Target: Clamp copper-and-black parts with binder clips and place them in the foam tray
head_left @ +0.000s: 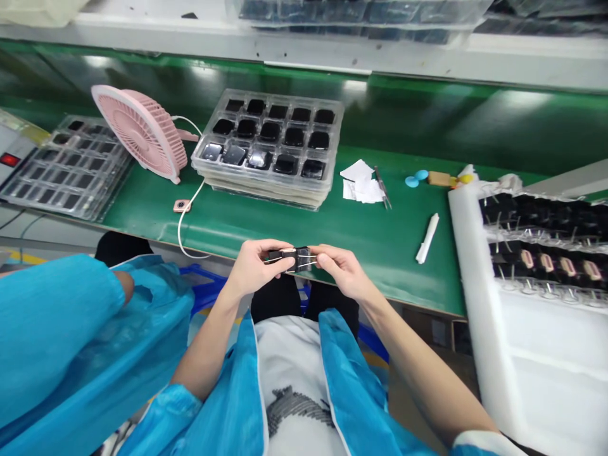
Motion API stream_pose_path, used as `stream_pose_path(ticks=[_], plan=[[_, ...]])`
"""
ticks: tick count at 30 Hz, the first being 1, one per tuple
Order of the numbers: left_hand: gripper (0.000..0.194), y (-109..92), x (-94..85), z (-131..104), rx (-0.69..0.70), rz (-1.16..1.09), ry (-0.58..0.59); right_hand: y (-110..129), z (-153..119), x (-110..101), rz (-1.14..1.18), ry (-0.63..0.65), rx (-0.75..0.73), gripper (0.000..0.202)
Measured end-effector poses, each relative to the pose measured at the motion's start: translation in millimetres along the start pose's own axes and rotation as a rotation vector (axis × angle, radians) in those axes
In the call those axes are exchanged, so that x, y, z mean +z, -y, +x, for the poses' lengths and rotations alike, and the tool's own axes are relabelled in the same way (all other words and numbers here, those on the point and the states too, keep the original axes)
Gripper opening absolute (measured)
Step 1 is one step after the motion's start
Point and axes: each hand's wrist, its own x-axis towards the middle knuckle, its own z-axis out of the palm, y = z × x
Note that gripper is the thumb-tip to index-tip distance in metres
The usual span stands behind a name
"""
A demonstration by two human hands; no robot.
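Both my hands meet at the front edge of the green bench, holding a small black block-shaped part (301, 258) between them. Thin metal strips or wires stick out from its sides. My left hand (256, 269) pinches the left end with thumb and fingers. On the other end, the thumb and fingertips of my right hand (346, 271) are closed around the thin metal pieces. The part's underside and some of its ends are hidden by my fingers.
Beyond my hands sits a stack of clear trays (266, 183) with black square pieces. A pink fan (142, 133), tweezers (382, 187), white paper pieces (363, 183) and a white roll (428, 238) lie around. At right is a white foam box (489, 354); a co-worker's blue sleeve (57, 335) is at left.
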Motion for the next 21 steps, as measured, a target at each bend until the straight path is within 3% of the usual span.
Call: stream_pose_path(ticks=[9, 16, 21], plan=[[0.033, -6.7, 3.4, -4.5, 0.002, 0.006, 0.028, 9.4, 3.0, -4.7, -0.057, 0.052, -0.035, 0.048], [0.033, -9.1, 3.4, -2.6, 0.021, -0.018, 0.034, 10.2, 0.6, -2.8, -0.038, 0.018, -0.031, 0.047], [0.036, -9.5, 8.5, -5.6, -0.010, -0.021, 0.095, 19.5, -2.8, -5.6, -0.006, 0.051, 0.084, 0.047]])
